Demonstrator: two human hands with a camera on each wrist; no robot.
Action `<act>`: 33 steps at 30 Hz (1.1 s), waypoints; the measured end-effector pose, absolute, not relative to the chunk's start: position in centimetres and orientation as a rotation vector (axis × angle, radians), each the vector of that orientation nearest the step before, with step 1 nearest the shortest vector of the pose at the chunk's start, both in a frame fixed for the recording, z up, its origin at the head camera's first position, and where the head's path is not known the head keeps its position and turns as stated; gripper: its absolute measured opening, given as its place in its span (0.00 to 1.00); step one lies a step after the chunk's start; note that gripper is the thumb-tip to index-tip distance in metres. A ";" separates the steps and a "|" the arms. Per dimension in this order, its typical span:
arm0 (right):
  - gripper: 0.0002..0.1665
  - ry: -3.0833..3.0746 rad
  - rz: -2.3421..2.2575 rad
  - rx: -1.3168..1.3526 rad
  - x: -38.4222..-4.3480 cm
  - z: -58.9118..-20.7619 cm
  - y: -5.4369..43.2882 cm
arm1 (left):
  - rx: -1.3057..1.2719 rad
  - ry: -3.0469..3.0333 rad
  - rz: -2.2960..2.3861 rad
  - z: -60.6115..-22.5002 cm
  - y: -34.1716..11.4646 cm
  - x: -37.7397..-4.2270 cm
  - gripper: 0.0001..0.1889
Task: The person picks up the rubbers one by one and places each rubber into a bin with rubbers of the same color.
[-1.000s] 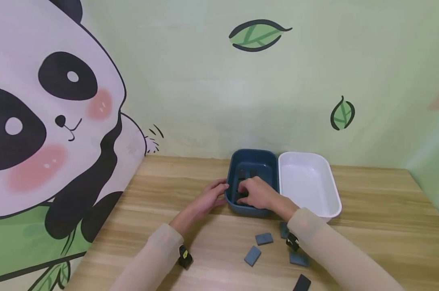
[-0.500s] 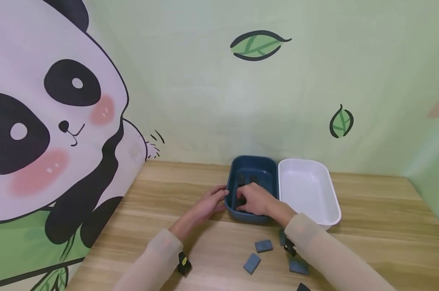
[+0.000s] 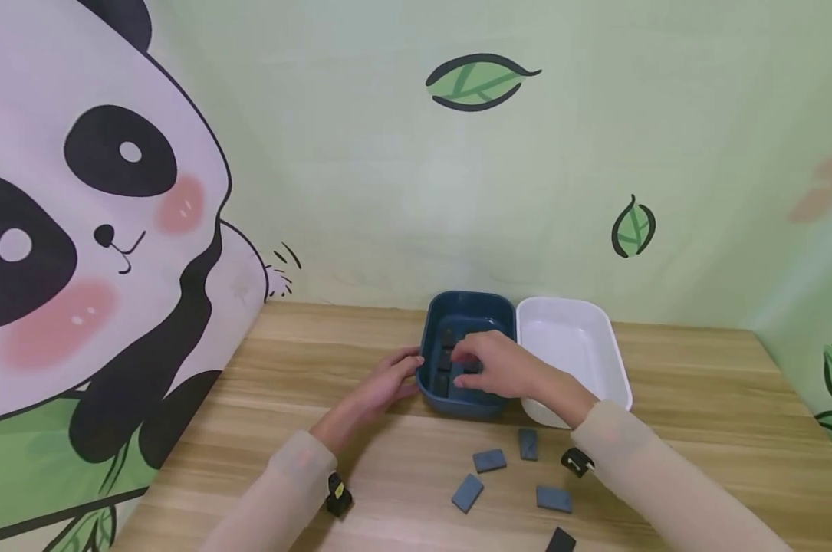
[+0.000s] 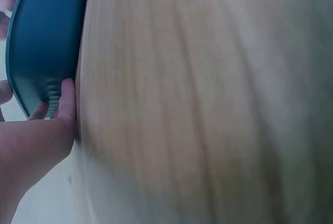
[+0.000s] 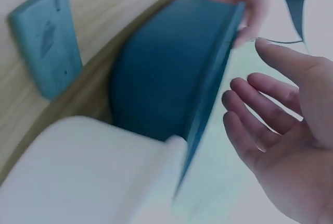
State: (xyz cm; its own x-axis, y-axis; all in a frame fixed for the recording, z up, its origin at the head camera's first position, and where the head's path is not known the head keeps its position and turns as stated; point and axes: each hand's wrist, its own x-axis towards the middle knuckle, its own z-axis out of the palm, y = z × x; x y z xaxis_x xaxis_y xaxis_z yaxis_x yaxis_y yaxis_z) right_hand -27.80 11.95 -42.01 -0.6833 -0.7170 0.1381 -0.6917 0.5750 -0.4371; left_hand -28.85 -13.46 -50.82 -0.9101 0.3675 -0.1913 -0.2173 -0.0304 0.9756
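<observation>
The left hand [image 3: 383, 385] rested nearly straight fingers against a dark-blue plastic box [image 3: 467, 410], likely to keep it still. Small black blocks [image 3: 445, 359] lay inside. Over the box, the right hand [image 3: 504, 366] had empty fingers, loosely bent and apart.

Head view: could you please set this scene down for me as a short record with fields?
Left grip: touching the left outer side of the blue box
Right grip: over the blue box, fingers loosely bent, nothing seen held
In blue box: several dark blocks, count unclear
Right of blue box: white box
On table: four blue-grey blocks, plus one black block cut by the frame edge
</observation>
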 end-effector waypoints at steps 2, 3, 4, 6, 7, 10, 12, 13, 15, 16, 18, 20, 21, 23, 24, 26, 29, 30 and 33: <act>0.17 2.758 -0.737 -1.238 -26.9 -41.1 12.7 | 0.151 1.854 1.996 -50.8 -13.5 -28.9 0.29; 0.17 2.762 -0.748 -1.237 -26.3 -40.7 13.1 | 0.145 1.850 1.999 -50.8 -13.5 -28.9 0.29; 0.17 2.768 -0.748 -1.242 -25.7 -40.4 13.5 | 0.141 1.850 2.000 -50.9 -13.5 -28.9 0.30; 0.17 2.777 -0.746 -1.264 -24.5 -40.0 14.4 | 0.140 1.850 1.997 -51.0 -13.7 -28.8 0.30; 0.16 2.778 -0.745 -1.273 -23.8 -39.9 14.8 | 0.140 1.851 1.996 -51.0 -13.7 -28.7 0.30; 0.14 2.771 -0.755 -1.321 -21.9 -39.9 16.2 | 0.146 1.863 1.988 -51.0 -13.9 -28.5 0.30; 0.12 2.760 -0.770 -1.343 -20.6 -40.3 17.2 | 0.150 1.870 1.980 -51.0 -13.9 -28.5 0.30; 0.12 2.758 -0.770 -1.346 -20.0 -40.5 17.7 | 0.149 1.871 1.979 -50.9 -13.9 -28.5 0.30; 0.12 2.748 -0.769 -1.343 -18.7 -41.0 18.7 | 0.149 1.874 1.976 -50.9 -13.9 -28.6 0.30; 0.11 2.745 -0.757 -1.343 -18.1 -41.4 19.1 | 0.150 1.876 1.974 -50.8 -13.8 -28.7 0.30; 0.12 2.721 -0.721 -1.331 -16.9 -42.0 19.9 | 0.139 1.873 1.973 -50.7 -13.7 -28.8 0.30; 0.12 2.687 -0.681 -1.296 -15.8 -42.6 20.6 | 0.140 1.871 1.970 -50.7 -13.5 -28.9 0.30; 0.13 2.655 -0.660 -1.256 -15.3 -42.8 21.0 | 0.145 1.870 1.967 -50.7 -13.4 -28.9 0.31; 0.14 2.597 -0.627 -1.159 -14.4 -43.3 21.5 | 0.144 1.860 1.969 -50.7 -13.3 -29.0 0.31; 0.14 2.574 -0.622 -1.117 -14.1 -43.5 21.8 | 0.147 1.859 1.971 -50.7 -13.2 -29.0 0.31; 0.14 2.527 -0.629 -1.028 -13.6 -44.0 22.2 | 0.156 1.863 1.973 -50.7 -13.3 -29.0 0.30; 0.16 2.509 -0.641 -0.973 -12.9 -45.1 22.8 | 0.155 1.869 1.978 -50.6 -13.4 -29.0 0.30; 0.17 2.508 -0.646 -0.978 -12.7 -45.5 23.0 | 0.162 1.875 1.975 -50.6 -13.5 -29.0 0.30; 0.19 2.549 -0.619 -1.086 -12.2 -46.8 23.5 | 0.151 1.873 1.969 -50.7 -13.6 -28.9 0.29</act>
State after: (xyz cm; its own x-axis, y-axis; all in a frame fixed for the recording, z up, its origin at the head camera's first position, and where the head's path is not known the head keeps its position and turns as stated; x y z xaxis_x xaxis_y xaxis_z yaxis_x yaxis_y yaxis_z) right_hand -12.17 23.52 -46.77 -0.6686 -0.7363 -0.1047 -0.6062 0.6211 -0.4968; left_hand -28.90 -13.57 -50.67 -0.9073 0.3681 -0.2035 -0.2216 -0.0072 0.9751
